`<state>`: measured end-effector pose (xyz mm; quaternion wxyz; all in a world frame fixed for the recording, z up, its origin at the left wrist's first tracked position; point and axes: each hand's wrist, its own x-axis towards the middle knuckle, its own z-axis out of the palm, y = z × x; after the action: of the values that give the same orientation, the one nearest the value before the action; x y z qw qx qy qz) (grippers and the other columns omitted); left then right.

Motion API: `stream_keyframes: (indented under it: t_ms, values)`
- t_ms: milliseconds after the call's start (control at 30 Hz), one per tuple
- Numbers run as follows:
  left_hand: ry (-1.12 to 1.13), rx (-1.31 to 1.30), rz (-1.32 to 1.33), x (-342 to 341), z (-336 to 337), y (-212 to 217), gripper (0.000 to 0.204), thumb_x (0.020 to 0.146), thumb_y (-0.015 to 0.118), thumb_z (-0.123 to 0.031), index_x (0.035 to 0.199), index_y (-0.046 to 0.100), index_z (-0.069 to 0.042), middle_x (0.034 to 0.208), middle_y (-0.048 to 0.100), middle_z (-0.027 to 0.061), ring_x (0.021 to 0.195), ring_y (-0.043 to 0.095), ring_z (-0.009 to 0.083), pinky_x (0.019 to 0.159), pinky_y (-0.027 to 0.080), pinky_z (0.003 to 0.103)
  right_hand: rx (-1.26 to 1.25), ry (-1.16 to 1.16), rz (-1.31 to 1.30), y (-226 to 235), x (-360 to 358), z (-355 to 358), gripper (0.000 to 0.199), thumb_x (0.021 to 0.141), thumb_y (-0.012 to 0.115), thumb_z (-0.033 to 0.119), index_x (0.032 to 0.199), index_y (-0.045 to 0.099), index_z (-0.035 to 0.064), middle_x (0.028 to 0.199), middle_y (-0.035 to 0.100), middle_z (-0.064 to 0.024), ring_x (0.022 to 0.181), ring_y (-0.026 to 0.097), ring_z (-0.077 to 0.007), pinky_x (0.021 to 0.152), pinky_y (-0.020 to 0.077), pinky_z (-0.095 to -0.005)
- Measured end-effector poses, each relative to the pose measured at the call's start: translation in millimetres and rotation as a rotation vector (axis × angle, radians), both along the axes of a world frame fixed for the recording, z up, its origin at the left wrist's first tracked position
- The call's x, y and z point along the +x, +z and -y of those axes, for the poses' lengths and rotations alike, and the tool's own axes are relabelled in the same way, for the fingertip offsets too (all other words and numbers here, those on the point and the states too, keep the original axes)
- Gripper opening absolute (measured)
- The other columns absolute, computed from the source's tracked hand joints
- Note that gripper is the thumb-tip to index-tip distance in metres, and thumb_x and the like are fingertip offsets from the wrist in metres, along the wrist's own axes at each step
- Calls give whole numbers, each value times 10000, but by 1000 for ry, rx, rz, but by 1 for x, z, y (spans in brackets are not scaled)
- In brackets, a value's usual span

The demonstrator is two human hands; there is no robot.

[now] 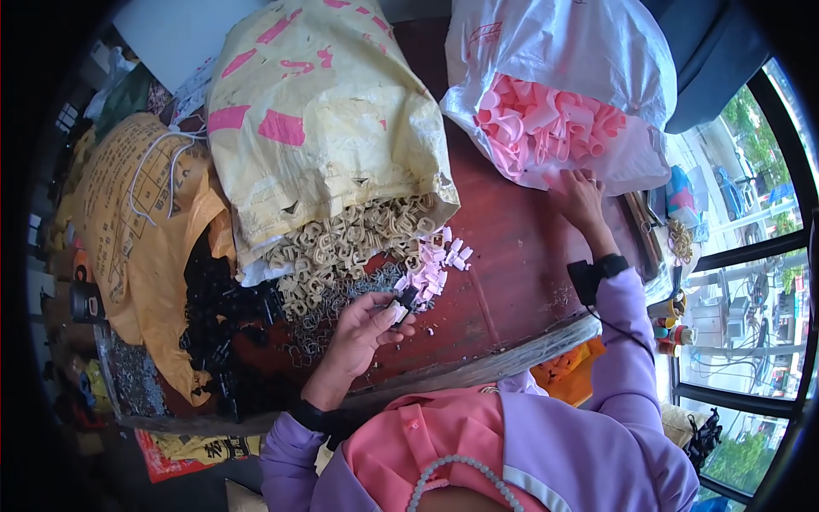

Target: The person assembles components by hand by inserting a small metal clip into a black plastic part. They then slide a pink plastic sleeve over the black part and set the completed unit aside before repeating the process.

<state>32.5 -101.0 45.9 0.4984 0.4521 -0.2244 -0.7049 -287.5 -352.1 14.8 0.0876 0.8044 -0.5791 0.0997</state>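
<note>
A dark red worktop carries a large cream woven sack with pink patches, its mouth toward the person, and, to its right, a white translucent plastic sack. From the cream sack spill tan looped plastic pieces, with thin grey metal hooks in front of them. The person's right hand is at the lower lip of the white sack; whether its fingers pinch anything, I cannot tell. Curled glossy pink pieces lie inside that sack, just beyond those fingers and slightly left, their long axes pointing every way; the right hand is far nearer them than the left. The left hand, beside small pale pink pieces, pinches a small black-and-white piece between thumb and fingers, its black end farther from the body.
</note>
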Motion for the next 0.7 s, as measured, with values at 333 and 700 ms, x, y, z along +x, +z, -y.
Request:
stream_keyframes:
  t_ms: [333,700]
  values:
    - [-213,-83,25,-8,6,4,273,803,538,-118,1030,493,28,839,575,73,655,553,101,587,469,208,1107,890,562,77,124,-146,363,678,646,183,962,532,-12,804,570,-156,711,568,-280,620,445,-335]
    - [-374,-130,135,4,-10,5,267,789,565,-118,993,533,51,771,586,60,619,538,75,554,459,193,1278,839,636,63,139,-165,333,685,628,165,957,521,6,740,585,-116,667,586,-234,599,451,-316]
